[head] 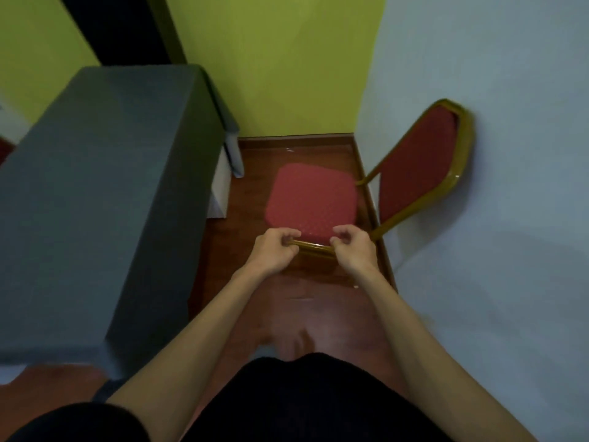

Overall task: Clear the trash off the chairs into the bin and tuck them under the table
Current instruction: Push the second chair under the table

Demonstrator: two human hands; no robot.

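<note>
A chair with a red dotted seat [310, 196] and gold metal frame stands on the wooden floor between the table and the right wall, its red backrest [417, 161] leaning against that wall. The seat is bare, with no trash on it. My left hand [274, 250] and my right hand [353, 250] both grip the gold frame rail [314, 247] along the near edge of the seat. The table [105, 186], draped in a grey cloth, fills the left side. No bin is in view.
A green wall closes off the far end and a pale blue wall [494, 218] runs along the right. A grey table leg [234, 154] stands near the chair's far left corner. The wooden floor [287, 301] forms a narrow strip between table and wall.
</note>
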